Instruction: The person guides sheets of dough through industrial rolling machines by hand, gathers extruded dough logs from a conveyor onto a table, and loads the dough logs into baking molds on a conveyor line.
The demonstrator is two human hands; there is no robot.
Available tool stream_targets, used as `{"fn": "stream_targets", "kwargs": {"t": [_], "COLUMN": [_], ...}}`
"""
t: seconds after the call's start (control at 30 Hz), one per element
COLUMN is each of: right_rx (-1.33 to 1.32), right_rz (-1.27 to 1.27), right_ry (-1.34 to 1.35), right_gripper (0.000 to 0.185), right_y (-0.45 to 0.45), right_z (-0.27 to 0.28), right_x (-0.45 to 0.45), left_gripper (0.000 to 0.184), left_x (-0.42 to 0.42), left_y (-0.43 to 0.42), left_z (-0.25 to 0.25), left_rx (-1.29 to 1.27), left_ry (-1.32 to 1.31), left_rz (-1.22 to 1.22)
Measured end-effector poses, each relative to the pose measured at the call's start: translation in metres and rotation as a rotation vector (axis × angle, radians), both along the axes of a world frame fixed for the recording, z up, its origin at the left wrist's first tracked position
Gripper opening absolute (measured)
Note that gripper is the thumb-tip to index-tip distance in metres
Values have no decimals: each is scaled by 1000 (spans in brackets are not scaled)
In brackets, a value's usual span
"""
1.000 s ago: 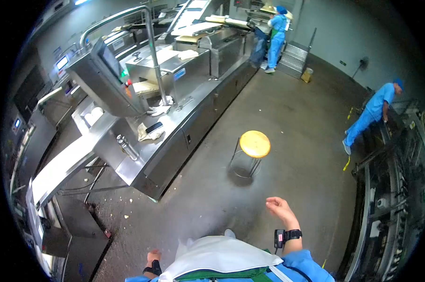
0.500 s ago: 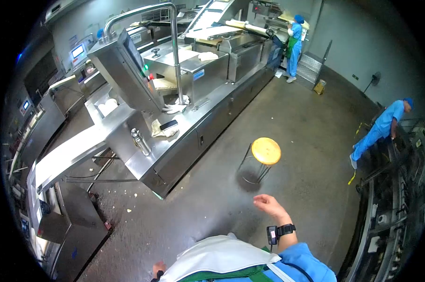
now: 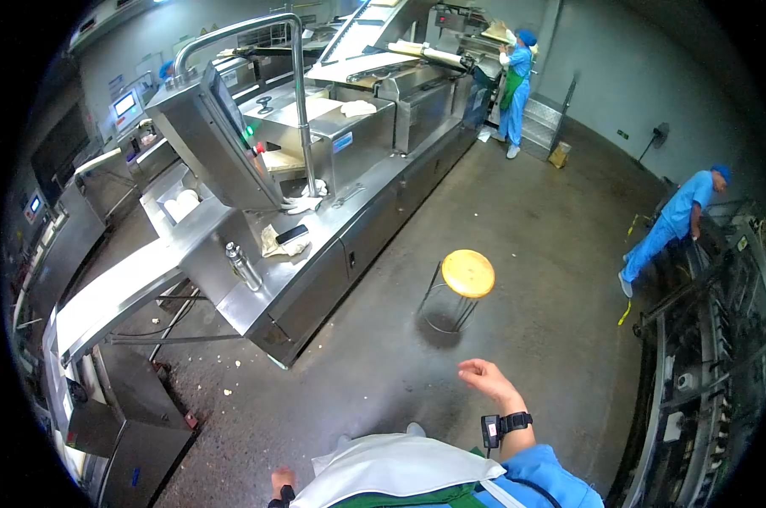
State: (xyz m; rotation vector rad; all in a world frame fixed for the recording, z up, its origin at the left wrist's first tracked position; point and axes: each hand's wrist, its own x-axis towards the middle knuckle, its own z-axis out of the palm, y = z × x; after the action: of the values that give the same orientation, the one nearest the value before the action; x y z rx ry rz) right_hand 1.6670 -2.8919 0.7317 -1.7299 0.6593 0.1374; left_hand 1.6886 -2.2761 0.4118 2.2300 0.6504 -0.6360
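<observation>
My right hand (image 3: 487, 379) is held out over the floor with nothing in it, fingers loosely bent and a little apart, a black strap and small device on the wrist. A stool (image 3: 467, 273) with a round yellow seat stands beyond it. Low beside the white apron (image 3: 391, 467) is my left hand (image 3: 283, 481); its fingers are too small and blurred to make out. On the steel ledge to the left lie a phone (image 3: 291, 234) on a cloth, a steel bottle (image 3: 243, 266) and white gloves (image 3: 302, 201).
A long steel machine (image 3: 370, 216) with a tilted control panel and conveyor runs along the left. One person (image 3: 516, 93) stands at its far end by metal steps (image 3: 538, 127). Another person (image 3: 675, 218) leans over dark machinery (image 3: 696, 347) at the right.
The view has shifted slightly. My right hand has moved a little left from where it was a second ago and stays raised. The far person's arms are now lifted toward a pale sheet.
</observation>
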Motion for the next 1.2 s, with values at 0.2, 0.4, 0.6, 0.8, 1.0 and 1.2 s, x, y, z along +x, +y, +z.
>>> {"fn": "stream_targets", "kwargs": {"t": [0.2, 0.4, 0.6, 0.8, 1.0, 1.2], "right_rx": [12, 50, 12, 6, 14, 9], "right_rz": [-14, -16, 25, 12, 2, -41], "right_ry": [7, 3, 30, 47, 19, 10], "right_gripper": [36, 35, 34, 34, 34, 35], "right_y": [4, 12, 23, 37, 51, 71], "right_z": [4, 5, 19, 25, 26, 23], "right_x": [-6, 0, 13, 24, 27, 29], "left_gripper": [38, 39, 40, 40, 38, 38], "left_x": [-11, -24, -33, -35, -12, 14], "left_y": [3, 8, 11, 15, 21, 51], "left_z": [5, 9, -2, 6, 40, -22], "left_rx": [58, 76, 87, 44, 123, 54], "left_ry": [-4, 41, 14, 80, 145, 43], "left_rz": [-76, -27, -43, 40, -163, -115]}}
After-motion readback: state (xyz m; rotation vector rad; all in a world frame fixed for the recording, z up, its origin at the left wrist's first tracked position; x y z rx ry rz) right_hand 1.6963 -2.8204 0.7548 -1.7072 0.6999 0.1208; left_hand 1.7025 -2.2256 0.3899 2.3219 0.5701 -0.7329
